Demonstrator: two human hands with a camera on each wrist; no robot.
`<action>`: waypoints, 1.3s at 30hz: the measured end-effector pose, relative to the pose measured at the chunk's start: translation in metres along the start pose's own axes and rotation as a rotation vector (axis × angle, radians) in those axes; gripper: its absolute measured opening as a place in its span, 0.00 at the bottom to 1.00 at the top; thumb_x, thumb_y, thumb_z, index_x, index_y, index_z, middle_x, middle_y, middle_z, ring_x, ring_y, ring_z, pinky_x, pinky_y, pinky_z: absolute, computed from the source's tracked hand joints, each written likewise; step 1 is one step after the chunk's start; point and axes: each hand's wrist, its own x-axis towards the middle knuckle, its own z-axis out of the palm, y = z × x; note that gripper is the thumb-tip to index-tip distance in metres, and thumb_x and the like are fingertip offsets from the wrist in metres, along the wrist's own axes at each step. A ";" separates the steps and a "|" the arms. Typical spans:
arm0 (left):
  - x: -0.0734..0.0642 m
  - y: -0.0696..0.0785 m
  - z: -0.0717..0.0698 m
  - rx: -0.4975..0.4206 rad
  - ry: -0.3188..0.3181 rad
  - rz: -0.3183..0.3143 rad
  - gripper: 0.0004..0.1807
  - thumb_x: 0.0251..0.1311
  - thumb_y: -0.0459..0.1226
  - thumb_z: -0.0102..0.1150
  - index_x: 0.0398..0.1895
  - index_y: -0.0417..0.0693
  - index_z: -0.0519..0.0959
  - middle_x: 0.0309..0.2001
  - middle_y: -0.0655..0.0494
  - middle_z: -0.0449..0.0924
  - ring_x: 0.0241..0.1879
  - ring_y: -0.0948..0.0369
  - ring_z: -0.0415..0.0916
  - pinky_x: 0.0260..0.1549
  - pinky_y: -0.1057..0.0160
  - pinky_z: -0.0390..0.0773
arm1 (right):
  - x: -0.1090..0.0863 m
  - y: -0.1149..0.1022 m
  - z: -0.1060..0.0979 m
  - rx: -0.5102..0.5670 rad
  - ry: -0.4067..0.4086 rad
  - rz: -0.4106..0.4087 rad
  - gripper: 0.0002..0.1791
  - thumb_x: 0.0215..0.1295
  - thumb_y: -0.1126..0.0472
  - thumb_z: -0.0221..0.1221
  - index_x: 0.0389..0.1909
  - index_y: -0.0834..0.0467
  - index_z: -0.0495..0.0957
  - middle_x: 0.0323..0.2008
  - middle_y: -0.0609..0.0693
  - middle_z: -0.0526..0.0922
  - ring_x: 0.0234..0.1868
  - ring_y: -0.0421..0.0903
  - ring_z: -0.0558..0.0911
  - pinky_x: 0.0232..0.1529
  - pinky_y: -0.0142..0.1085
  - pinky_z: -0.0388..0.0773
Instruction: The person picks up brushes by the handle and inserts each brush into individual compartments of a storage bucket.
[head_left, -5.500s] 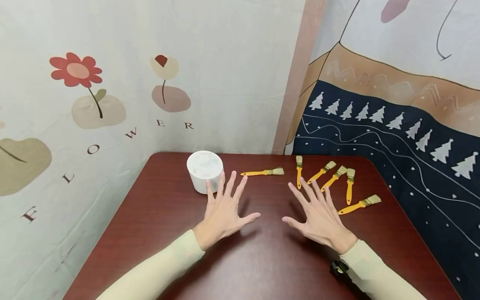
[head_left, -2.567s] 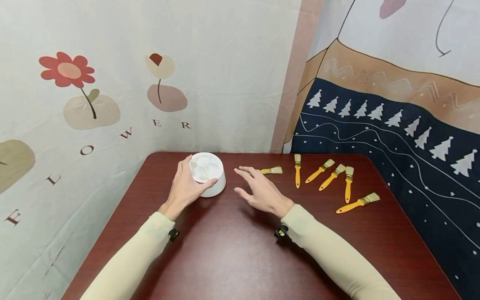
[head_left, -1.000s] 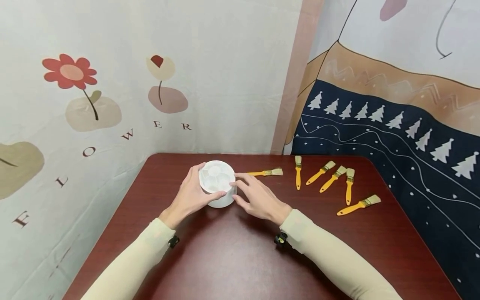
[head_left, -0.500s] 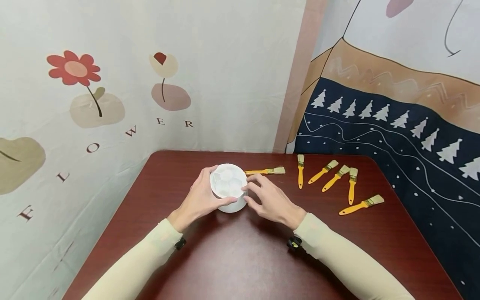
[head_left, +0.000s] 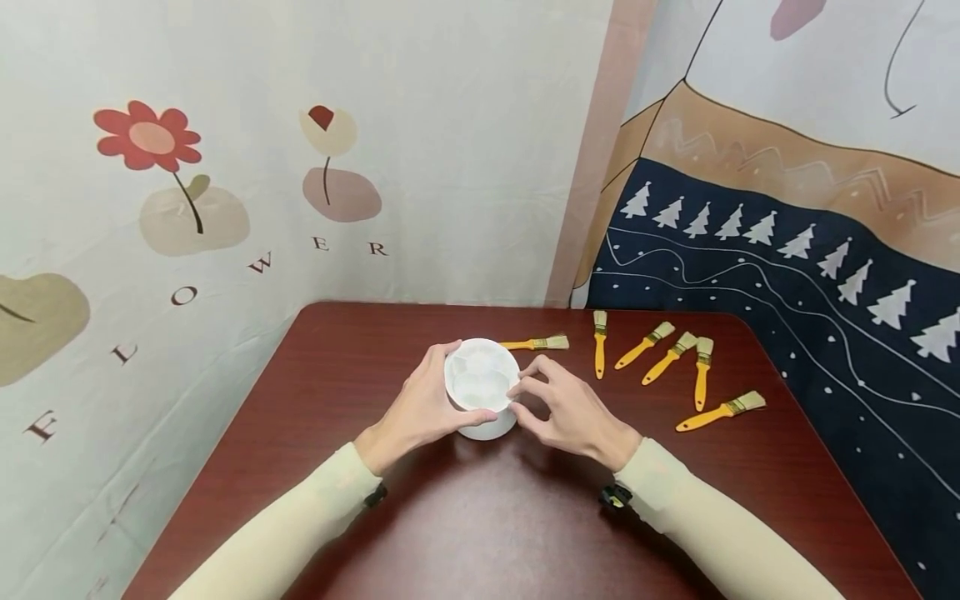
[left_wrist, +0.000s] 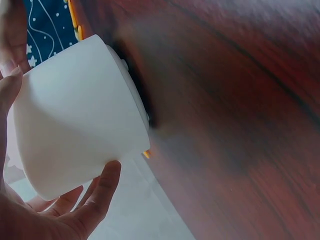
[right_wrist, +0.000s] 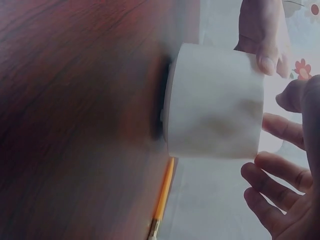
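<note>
In the head view, a white tub (head_left: 486, 431) with a round, white, compartmented palette lid (head_left: 480, 375) stands near the middle of the table. My left hand (head_left: 420, 404) grips it from the left, thumb along the front and fingers round the far side. In the left wrist view its fingertips lie against the smooth wall of the tub (left_wrist: 80, 115). My right hand (head_left: 573, 412) is at the opposite side, with curled thumb and forefinger pinching the lid's right edge. The right wrist view shows the other fingers (right_wrist: 272, 190) bent near the rim.
One yellow-handled paintbrush (head_left: 534, 342) lies just behind the tub, partly hidden by it. Several more yellow-handled brushes (head_left: 660, 354) lie at the back right of the dark red table (head_left: 360, 333). Printed cloths (head_left: 465, 167) hang behind and beside it.
Both hands and the tub have shifted right and nearer over the last second. Earlier, the tub stood further back left and both hands were spread; the left took hold first, then the right joined.
</note>
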 end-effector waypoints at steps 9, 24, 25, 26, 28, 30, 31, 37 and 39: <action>-0.004 0.010 0.008 -0.016 -0.014 0.035 0.68 0.46 0.62 0.96 0.87 0.51 0.66 0.80 0.53 0.75 0.70 0.50 0.85 0.67 0.46 0.88 | -0.012 0.005 -0.010 0.005 0.036 -0.038 0.08 0.71 0.53 0.80 0.48 0.46 0.96 0.49 0.45 0.85 0.48 0.40 0.87 0.48 0.37 0.91; -0.008 0.019 0.011 -0.018 -0.031 0.030 0.68 0.47 0.63 0.95 0.88 0.55 0.65 0.79 0.57 0.75 0.70 0.52 0.86 0.66 0.46 0.89 | -0.012 0.026 -0.029 0.098 0.052 0.011 0.10 0.73 0.57 0.78 0.52 0.46 0.95 0.51 0.42 0.92 0.52 0.40 0.91 0.56 0.44 0.95; -0.008 0.019 0.011 -0.017 -0.031 0.032 0.68 0.47 0.62 0.95 0.88 0.55 0.65 0.79 0.57 0.75 0.70 0.52 0.86 0.66 0.46 0.89 | -0.010 0.029 -0.030 0.108 0.053 0.028 0.10 0.74 0.57 0.78 0.53 0.47 0.95 0.51 0.42 0.92 0.52 0.41 0.91 0.56 0.45 0.95; -0.008 0.019 0.011 -0.017 -0.031 0.036 0.68 0.47 0.62 0.96 0.88 0.55 0.65 0.79 0.57 0.75 0.70 0.52 0.86 0.66 0.46 0.89 | -0.009 0.033 -0.031 0.113 0.053 0.046 0.10 0.75 0.57 0.77 0.54 0.47 0.94 0.51 0.42 0.92 0.52 0.41 0.92 0.56 0.45 0.95; -0.008 0.020 0.012 -0.014 -0.031 0.042 0.68 0.47 0.62 0.95 0.88 0.55 0.65 0.79 0.56 0.75 0.70 0.51 0.86 0.66 0.46 0.90 | -0.007 0.043 -0.031 0.115 0.049 0.083 0.11 0.77 0.58 0.75 0.56 0.49 0.94 0.52 0.43 0.93 0.52 0.44 0.92 0.56 0.47 0.94; -0.008 0.019 0.012 -0.013 -0.033 0.046 0.68 0.47 0.62 0.96 0.88 0.55 0.65 0.79 0.56 0.75 0.70 0.51 0.86 0.66 0.46 0.90 | -0.004 0.053 -0.031 0.112 0.036 0.124 0.12 0.78 0.57 0.74 0.58 0.49 0.94 0.54 0.44 0.93 0.54 0.46 0.92 0.58 0.50 0.94; -0.008 0.019 0.012 -0.012 -0.033 0.047 0.68 0.47 0.61 0.96 0.89 0.55 0.65 0.79 0.56 0.75 0.70 0.51 0.86 0.66 0.46 0.90 | -0.002 0.058 -0.031 0.113 0.026 0.142 0.12 0.79 0.58 0.74 0.59 0.50 0.93 0.55 0.45 0.93 0.55 0.47 0.93 0.60 0.51 0.94; -0.008 0.021 0.013 -0.007 -0.031 0.050 0.68 0.48 0.61 0.96 0.89 0.54 0.65 0.81 0.56 0.75 0.71 0.51 0.86 0.67 0.46 0.89 | 0.008 0.087 -0.026 0.126 -0.059 0.252 0.17 0.81 0.56 0.74 0.65 0.53 0.91 0.61 0.51 0.92 0.61 0.57 0.91 0.68 0.58 0.91; -0.009 0.021 0.014 -0.008 -0.036 0.047 0.69 0.48 0.61 0.95 0.90 0.53 0.65 0.82 0.56 0.74 0.71 0.50 0.86 0.68 0.45 0.89 | 0.012 0.094 -0.023 0.130 -0.085 0.282 0.18 0.81 0.56 0.74 0.66 0.54 0.91 0.62 0.53 0.91 0.62 0.60 0.90 0.68 0.59 0.90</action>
